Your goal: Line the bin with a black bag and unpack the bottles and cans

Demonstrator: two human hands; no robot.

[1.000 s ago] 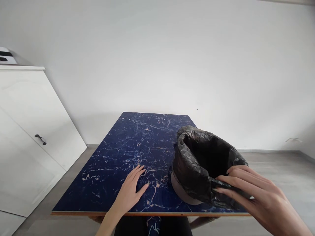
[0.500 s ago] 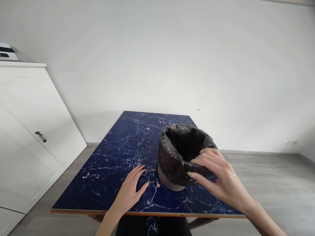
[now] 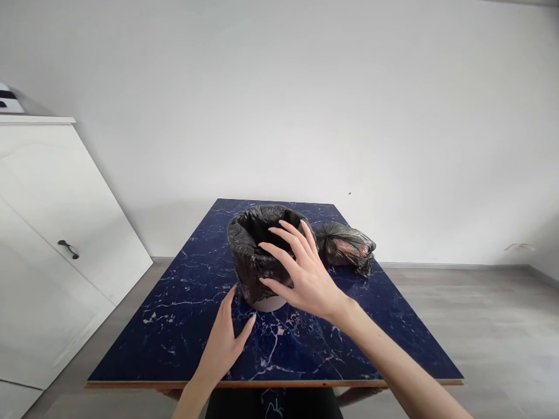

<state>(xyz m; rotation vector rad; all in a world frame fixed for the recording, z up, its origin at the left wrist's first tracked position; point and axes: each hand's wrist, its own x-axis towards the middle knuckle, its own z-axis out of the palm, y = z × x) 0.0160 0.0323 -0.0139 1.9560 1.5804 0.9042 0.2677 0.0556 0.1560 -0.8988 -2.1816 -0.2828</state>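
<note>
A small trash bin [image 3: 267,304] stands upright near the middle of the table, its grey base showing below a black trash bag [image 3: 255,273] that lines it and folds over the rim. My right hand [image 3: 301,270] is over the near right side of the rim, fingers spread and bent above the opening; whether the fingertips touch the bag I cannot tell. At the bin's lower left is my left hand [image 3: 225,334], thumb and fingers apart, close to the base. Behind the bin to the right lies a full black plastic bag [image 3: 347,244], with something reddish showing through.
The blue marbled table [image 3: 183,326] has a wooden front edge and reaches back to a white wall [image 3: 279,105]. A white cabinet [image 3: 56,198] with a dark handle stands at the left. Grey floor [image 3: 471,314] lies to the right.
The lined bin has moved left and away from me. My right hand has let go of the bag's edge and opened. The full bag behind now shows.
</note>
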